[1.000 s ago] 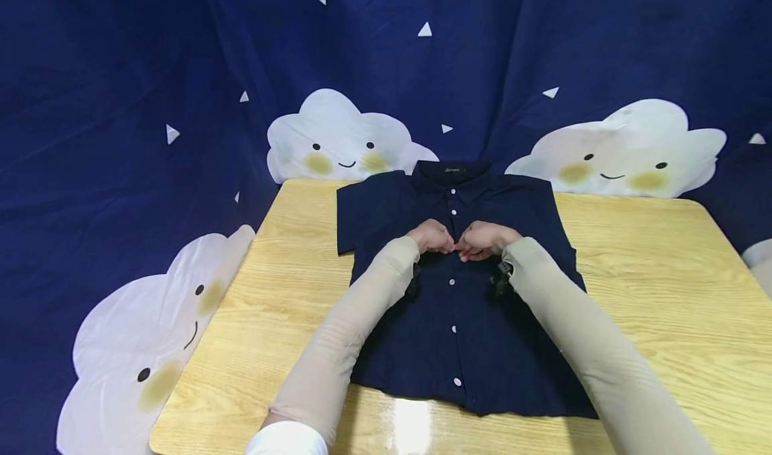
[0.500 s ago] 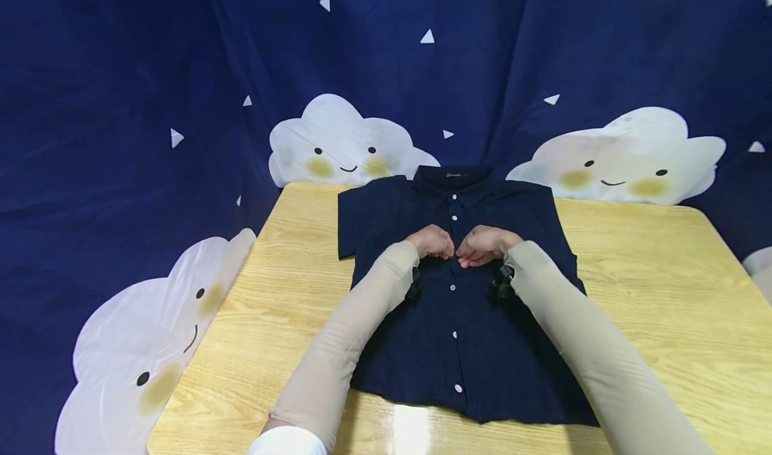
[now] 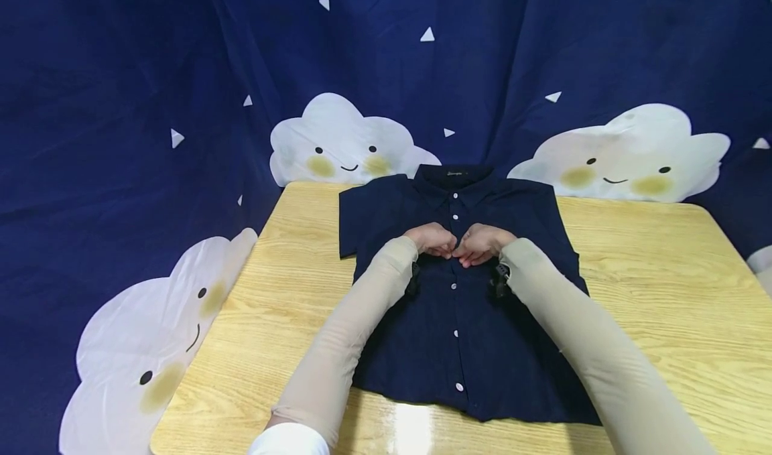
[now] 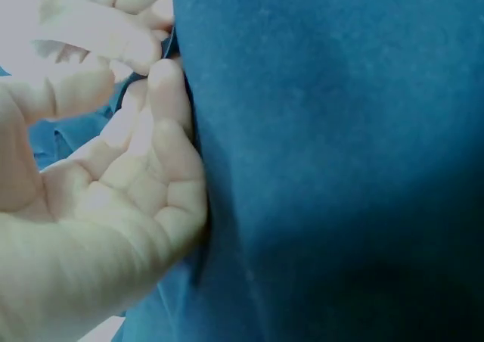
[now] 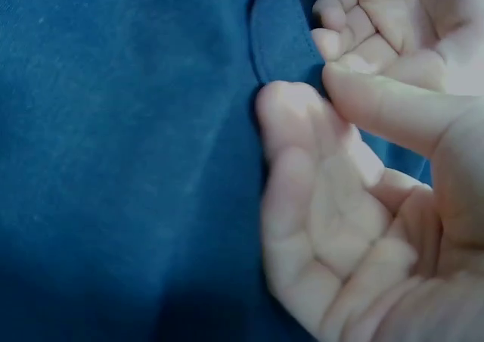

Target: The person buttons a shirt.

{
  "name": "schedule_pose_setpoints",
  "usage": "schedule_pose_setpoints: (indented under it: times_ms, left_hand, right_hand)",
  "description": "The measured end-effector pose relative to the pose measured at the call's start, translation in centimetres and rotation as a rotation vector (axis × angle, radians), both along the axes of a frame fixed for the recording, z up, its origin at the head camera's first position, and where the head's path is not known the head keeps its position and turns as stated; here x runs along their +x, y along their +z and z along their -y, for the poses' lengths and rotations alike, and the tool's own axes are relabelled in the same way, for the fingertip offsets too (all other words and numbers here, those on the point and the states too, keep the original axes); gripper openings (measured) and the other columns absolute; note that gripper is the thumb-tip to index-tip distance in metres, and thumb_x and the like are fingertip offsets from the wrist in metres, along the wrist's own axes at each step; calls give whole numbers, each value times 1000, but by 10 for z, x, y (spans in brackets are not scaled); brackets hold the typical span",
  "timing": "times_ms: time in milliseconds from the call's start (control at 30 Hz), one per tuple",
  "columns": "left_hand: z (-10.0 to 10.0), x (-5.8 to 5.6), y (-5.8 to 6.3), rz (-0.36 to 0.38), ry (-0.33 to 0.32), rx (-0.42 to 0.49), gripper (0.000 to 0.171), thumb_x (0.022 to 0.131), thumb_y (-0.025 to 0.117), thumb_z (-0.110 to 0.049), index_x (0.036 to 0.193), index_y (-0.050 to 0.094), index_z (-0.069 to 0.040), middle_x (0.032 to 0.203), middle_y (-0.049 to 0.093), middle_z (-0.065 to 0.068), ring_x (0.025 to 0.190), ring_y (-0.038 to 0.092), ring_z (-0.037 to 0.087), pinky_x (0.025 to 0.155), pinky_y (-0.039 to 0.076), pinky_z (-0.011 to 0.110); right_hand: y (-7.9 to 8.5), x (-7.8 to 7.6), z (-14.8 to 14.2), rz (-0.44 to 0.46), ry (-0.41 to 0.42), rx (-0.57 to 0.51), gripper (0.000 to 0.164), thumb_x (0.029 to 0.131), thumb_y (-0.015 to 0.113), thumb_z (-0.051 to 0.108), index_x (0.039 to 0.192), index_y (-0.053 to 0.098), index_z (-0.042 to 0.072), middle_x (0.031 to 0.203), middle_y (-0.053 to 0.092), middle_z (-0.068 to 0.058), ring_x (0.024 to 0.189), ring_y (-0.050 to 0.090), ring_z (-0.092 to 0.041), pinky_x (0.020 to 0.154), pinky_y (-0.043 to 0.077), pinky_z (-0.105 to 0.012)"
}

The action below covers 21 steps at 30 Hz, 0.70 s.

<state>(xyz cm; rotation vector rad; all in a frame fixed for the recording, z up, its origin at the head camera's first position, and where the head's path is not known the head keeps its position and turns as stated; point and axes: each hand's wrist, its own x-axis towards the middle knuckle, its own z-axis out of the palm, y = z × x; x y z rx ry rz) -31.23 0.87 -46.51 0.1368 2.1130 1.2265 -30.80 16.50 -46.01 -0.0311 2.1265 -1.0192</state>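
Note:
A navy short-sleeved button-up shirt [image 3: 410, 354] lies front side up, its collar toward the far edge. White buttons, such as this button [image 3: 454, 286], run down its front. My left hand [image 3: 431, 239] and right hand [image 3: 482, 244] meet at the placket, mid-chest. In the right wrist view, my right thumb and forefinger pinch the stitched placket edge [image 5: 286, 39]. The left wrist view has my left fingers [image 4: 168, 92] curled at the same strip, with the thumb close against it. Fingers hide whichever button or buttonhole lies there.
The shirt is spread on a light wooden table [image 3: 651, 281] with rounded corners. Behind and to the left hangs a dark blue curtain [image 3: 386, 46] printed with white clouds and triangles. Dark wrist cameras hang under both beige sleeves [image 3: 350, 334].
Both hands stay at the same spot on the placket. The fingertips drew slightly apart half a second ago and are close together again now. The head view has shifted a little.

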Motion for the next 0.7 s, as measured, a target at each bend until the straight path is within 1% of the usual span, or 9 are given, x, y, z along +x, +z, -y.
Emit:
schedule_pose_setpoints:
  times_ms: [33,100,167,267,367,467,567,700]
  left_hand:
    - [0,-1,0,15,3,13,16,82,58,-5,66,62,-7,64,61,2,60,57,10,59,45,21]
    - [1,-2,0,15,-13,14,18,85,59,-7,67,63,-8,63,61,1,60,57,10,59,45,21]
    - [0,-2,0,-5,-29,3,20,87,58,-6,68,62,-8,62,60,1,58,56,9,57,44,20]
    - [-1,-1,-1,-58,-47,-29,21,91,56,-6,70,59,-8,62,59,1,56,54,8,55,41,19]
    - [-3,0,-2,-83,-35,-43,22,93,55,-5,70,57,-8,63,58,1,56,54,8,55,42,19]
    - [-4,2,-2,-75,-16,-44,24,93,55,-5,69,55,-8,64,56,1,57,55,8,56,43,19]
    - [-5,3,-2,-69,-13,-41,25,93,54,-4,69,53,-9,64,56,1,58,55,9,56,43,19]
    - [-5,2,-2,-69,-6,-35,20,90,57,-5,71,53,-9,64,55,2,58,56,10,56,43,21]
  right_hand:
    - [0,0,1,-10,1,6,12,88,65,13,80,63,4,67,63,-2,63,64,-11,63,51,-27]
    - [1,0,2,-23,-4,13,13,87,67,13,78,64,4,66,64,-2,63,64,-12,63,51,-27]
    - [1,-1,2,-26,-7,8,14,86,68,14,77,64,4,66,64,-3,63,64,-12,62,51,-27]
    - [1,-2,-1,-5,-2,-30,12,88,63,11,80,64,2,67,64,-3,63,64,-12,62,51,-27]
    - [-1,-3,-4,28,2,-71,11,89,59,7,83,64,0,68,64,-4,64,63,-12,62,50,-26]
    - [-3,-3,-6,37,4,-69,11,90,59,7,81,64,1,66,63,-2,62,63,-10,61,50,-25]
    - [-3,-1,-4,1,11,-35,13,89,62,10,77,64,3,63,63,-1,61,63,-10,59,50,-25]
    - [0,2,-1,-59,16,8,14,87,63,10,76,64,3,64,62,-2,61,64,-12,59,50,-26]
